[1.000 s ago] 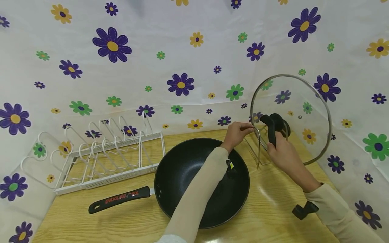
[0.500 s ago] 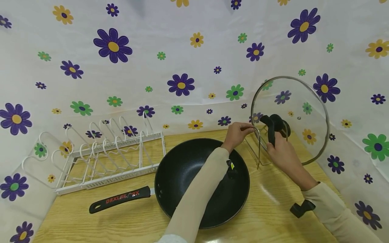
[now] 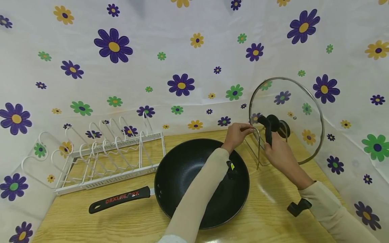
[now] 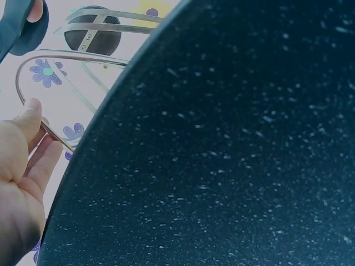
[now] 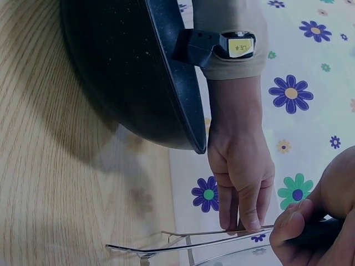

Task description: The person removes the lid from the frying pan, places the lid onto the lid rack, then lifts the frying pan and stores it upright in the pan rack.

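Tabletop [image 3: 267, 216] carries, largest first: a black pan [image 3: 202, 182] lying flat with nothing in it, its handle pointing left; a white wire rack [image 3: 100, 152] at the back left, all slots bare; a glass lid [image 3: 287, 118] held upright at the back right; and a small wire lid stand [image 3: 258, 145] just behind the pan's right rim. The step in hand looks like seating the lid in the stand. Right hand [image 3: 281, 153] has its grip wrapped round the lid's black handle [image 3: 268, 130], with the lid tilted on edge at the stand; whether its rim already sits in the wire can't be told. Left hand [image 3: 237, 133], forearm crossing over the pan, pinches the stand's top wire loop between fingers [image 5: 241, 208] and thumb, steadying it. Next move probably calls for lowering the lid edge squarely between the wires while the left hand keeps the light stand from tipping or sliding, then easing off the handle. The stand holds nothing else.
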`<state>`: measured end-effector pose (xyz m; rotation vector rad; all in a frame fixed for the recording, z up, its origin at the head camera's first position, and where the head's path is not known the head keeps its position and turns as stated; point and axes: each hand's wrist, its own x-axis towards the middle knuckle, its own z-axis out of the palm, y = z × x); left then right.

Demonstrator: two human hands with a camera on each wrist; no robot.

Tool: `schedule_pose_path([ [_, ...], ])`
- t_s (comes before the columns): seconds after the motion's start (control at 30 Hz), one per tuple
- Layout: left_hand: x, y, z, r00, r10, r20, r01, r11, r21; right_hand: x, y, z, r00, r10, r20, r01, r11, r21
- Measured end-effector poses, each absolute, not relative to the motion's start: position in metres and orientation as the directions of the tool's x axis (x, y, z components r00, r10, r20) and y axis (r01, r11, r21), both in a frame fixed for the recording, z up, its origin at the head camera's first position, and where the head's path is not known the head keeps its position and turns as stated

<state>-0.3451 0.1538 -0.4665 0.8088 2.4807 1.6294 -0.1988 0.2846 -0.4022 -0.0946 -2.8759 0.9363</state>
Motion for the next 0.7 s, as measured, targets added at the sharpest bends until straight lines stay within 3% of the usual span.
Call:
schedule_pose_path([
  [0.7,-0.3434,0.1533,-0.4642,-0.851,0.474,0.228,0.410,0.327,0.852,-0.2038,0.2841,-0.4078,-0.993,0.088,0.077,0.024,0.800,-0.599],
])
